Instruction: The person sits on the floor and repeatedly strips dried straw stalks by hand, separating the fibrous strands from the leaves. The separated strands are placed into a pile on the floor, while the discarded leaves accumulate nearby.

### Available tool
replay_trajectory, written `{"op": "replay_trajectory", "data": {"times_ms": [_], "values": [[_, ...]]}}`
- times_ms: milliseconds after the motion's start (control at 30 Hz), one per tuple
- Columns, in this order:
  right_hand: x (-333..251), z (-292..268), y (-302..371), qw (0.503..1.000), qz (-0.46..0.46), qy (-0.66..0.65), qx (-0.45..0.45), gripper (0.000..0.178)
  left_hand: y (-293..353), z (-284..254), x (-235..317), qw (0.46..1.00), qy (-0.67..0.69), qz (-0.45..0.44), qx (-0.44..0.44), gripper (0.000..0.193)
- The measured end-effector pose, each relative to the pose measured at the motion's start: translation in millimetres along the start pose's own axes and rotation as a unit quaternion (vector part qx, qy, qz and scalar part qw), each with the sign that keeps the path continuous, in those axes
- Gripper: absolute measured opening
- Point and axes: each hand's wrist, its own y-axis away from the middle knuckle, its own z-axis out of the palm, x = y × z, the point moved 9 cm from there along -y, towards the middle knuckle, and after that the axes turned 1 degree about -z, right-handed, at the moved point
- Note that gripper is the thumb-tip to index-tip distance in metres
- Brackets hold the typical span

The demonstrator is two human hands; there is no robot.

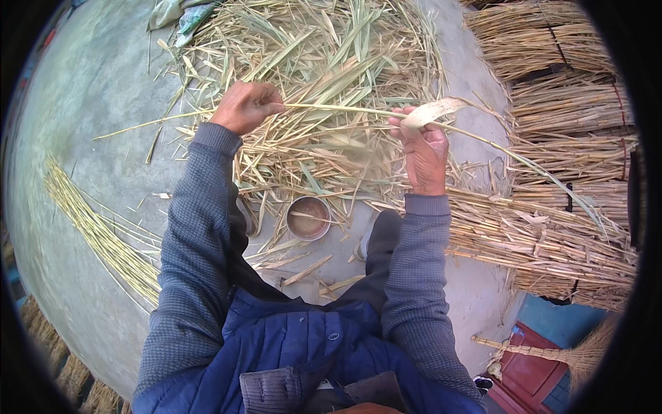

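A long, thin reed stalk [345,107] stretches across in front of me, held in both hands above a heap of dry leaves. My left hand [248,107] is closed around it, and the thinner end sticks out to the left. Farther right, my right hand [422,146] grips the same stalk between thumb and fingers. A broad, pale dry leaf [433,112] lies over the thumb and fingers of that hand, partly hiding its grip. Beyond it the stalk slants down to the right, ending in a greenish leafy part above the reed bundles.
Stripped leaves [310,62] cover the concrete floor ahead. A small round bowl [309,218] with murky contents stands between my feet. Bare stalks [103,231] lie at left. Tied reed bundles [565,110] and loose unstripped reeds [531,231] fill the right. A hand broom [552,353] rests over something red.
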Motion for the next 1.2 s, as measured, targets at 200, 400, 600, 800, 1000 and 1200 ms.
{"op": "replay_trajectory", "data": {"times_ms": [200, 400, 600, 800, 1000, 1200], "values": [[-5, 2, 4, 0.998, -0.044, 0.035, 0.016, 0.029, 3, -1, 32, 0.998, 0.007, 0.048, 0.027, 0.023], [8, 25, 9, 0.997, -0.035, 0.059, 0.045, 0.025, 0, 38, 98, 0.967, 0.010, 0.206, 0.147, 0.021], [12, 26, 10, 0.997, -0.021, 0.067, 0.043, 0.027, -6, 41, 77, 0.978, 0.140, 0.091, 0.128, 0.017], [18, -5, 7, 0.991, 0.014, 0.088, 0.100, 0.028, -7, -25, 17, 0.901, 0.364, -0.019, 0.235, 0.016], [30, 8, 8, 0.995, 0.044, 0.056, 0.075, 0.029, -8, -12, 33, 0.928, -0.298, 0.019, 0.224, 0.047], [49, 35, 5, 0.996, 0.077, 0.033, 0.022, 0.028, -10, 48, 100, 0.972, -0.077, 0.206, 0.084, 0.019]]}}
